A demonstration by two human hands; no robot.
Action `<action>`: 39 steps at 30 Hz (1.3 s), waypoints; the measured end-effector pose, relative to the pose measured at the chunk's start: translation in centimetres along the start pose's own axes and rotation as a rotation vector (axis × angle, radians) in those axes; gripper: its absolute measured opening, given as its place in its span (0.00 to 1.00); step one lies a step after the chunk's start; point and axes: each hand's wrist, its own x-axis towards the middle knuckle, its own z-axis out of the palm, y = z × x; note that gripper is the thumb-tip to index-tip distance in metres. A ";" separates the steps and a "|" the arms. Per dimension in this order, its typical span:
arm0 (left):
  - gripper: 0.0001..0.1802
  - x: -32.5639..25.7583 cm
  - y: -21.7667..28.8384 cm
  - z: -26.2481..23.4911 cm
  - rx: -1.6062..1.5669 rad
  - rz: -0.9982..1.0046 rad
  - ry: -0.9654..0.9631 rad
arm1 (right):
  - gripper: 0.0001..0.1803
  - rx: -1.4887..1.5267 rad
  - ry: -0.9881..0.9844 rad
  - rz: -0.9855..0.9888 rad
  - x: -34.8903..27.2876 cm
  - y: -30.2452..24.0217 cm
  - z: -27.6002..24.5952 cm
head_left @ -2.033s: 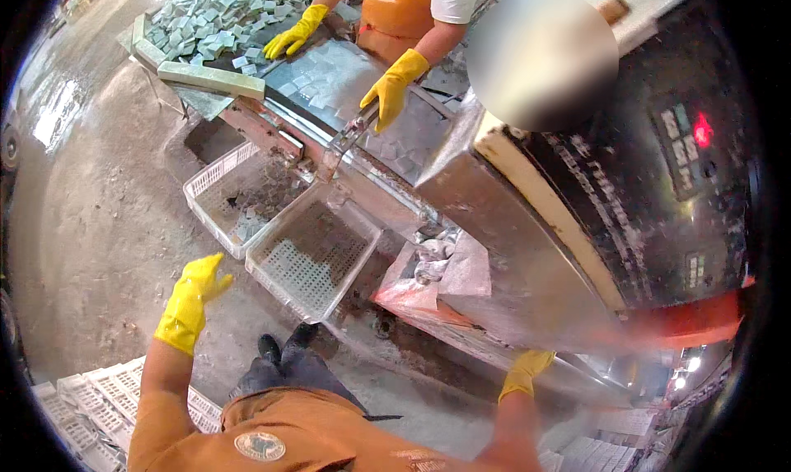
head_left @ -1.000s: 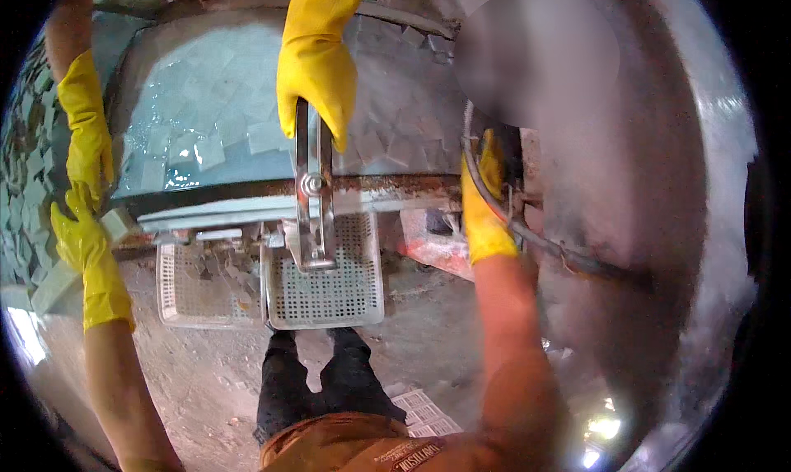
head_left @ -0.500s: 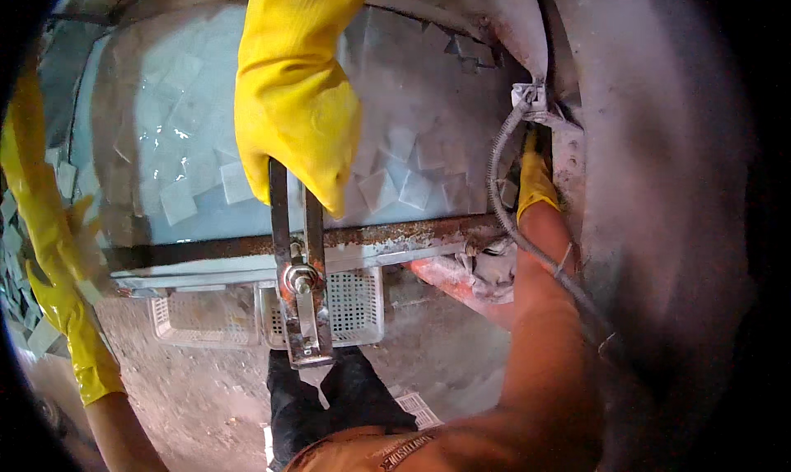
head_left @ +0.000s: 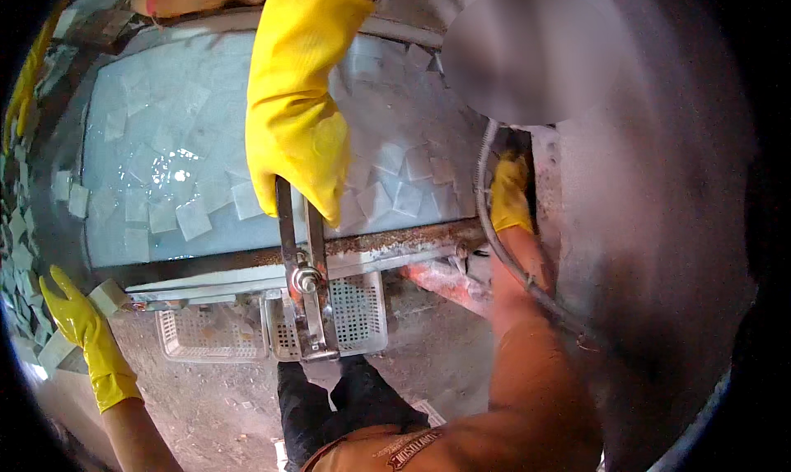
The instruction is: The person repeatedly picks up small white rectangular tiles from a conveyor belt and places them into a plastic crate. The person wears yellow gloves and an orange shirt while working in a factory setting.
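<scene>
My left hand (head_left: pixel 82 328), in a wet yellow rubber glove, is at the lower left with fingers apart and nothing in it. Close beside it are a small grey tile piece (head_left: pixel 109 297) and more grey tiles (head_left: pixel 58 352). On the right, my right hand (head_left: pixel 511 190), also yellow-gloved, reaches into a dark gap beside a corrugated hose (head_left: pixel 486 171); its fingers are hidden. Between my hands, another person's yellow glove (head_left: pixel 297 134) comes down from the top and grips a slotted metal bracket (head_left: pixel 308 278) with a bolt and nut.
A shallow basin (head_left: pixel 181 262) with a rusty front edge holds milky water and square tiles (head_left: pixel 194 217). White perforated baskets (head_left: pixel 358 315) stand below it. Many grey tiles (head_left: pixel 21 282) are heaped at far left. Another yellow glove (head_left: pixel 25 93) shows at the upper left.
The other yellow-gloved arm at the left has drawn up and away from my left hand. My left hand sits slightly lower and to the right. My right hand has shifted a little to the left.
</scene>
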 end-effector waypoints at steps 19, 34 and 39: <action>0.45 0.6 -0.9 -1.0 0.106 -0.089 -0.059 | 0.32 0.020 -0.072 0.136 -4.3 3.3 -1.0; 0.45 0.1 3.0 -3.7 0.075 -0.141 -0.123 | 0.38 0.298 -0.104 -0.483 -6.7 -18.1 -9.3; 0.46 0.7 1.9 -2.3 0.077 -0.110 -0.096 | 0.41 0.235 -0.010 -0.643 -5.6 -24.7 -4.8</action>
